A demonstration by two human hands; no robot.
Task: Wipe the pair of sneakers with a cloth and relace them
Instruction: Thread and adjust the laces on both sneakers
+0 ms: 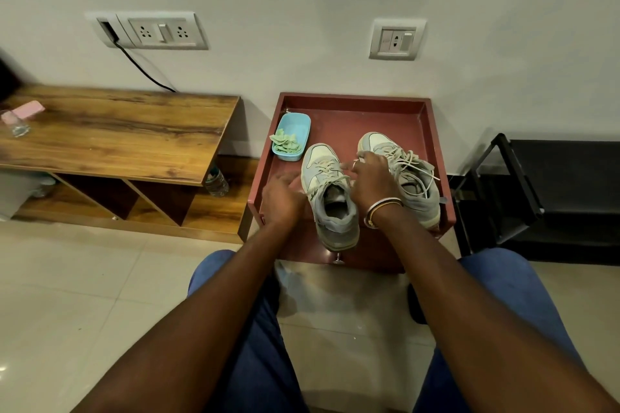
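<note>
Left sneaker (330, 193): on the red surface (345, 119), toe to the wall, heel over the near edge. Pale toe cap, grey heel, tongue open. Its lace (326, 167) crosses the lower eyelets only.

Right sneaker (407, 178): just beside it on the same surface, set further back, toe also to the wall. Laces loose, spilling over its right side.

Right hand (372, 178): hangs over the gap between the two sneakers, back of the hand up, wrist bent. Fingers curled towards the left sneaker's tongue; thumb and forefinger pinch a pale end of the lace. Ring on one finger, bangles (382, 211) at the wrist.

Left hand (281, 198): against the left sneaker's outer side, back of the hand up, fingers curled under. Motion-blurred; cannot tell whether it holds anything.

Both forearms reach forward from the bottom of the view, over knees in blue trousers.

Blue tub (303, 126): back-left on the surface, apart from the sneakers. Crumpled green cloth (285, 143) lies in it.

Around: wood unit (117, 131) to the left carrying a glass (15, 124) and a pink object (30, 110); bottle (216, 183) on its lower shelf. Two socket plates on the wall, a black cable (144, 70) running from the left one. Black rack (536, 191) to the right. Pale tiled floor.
</note>
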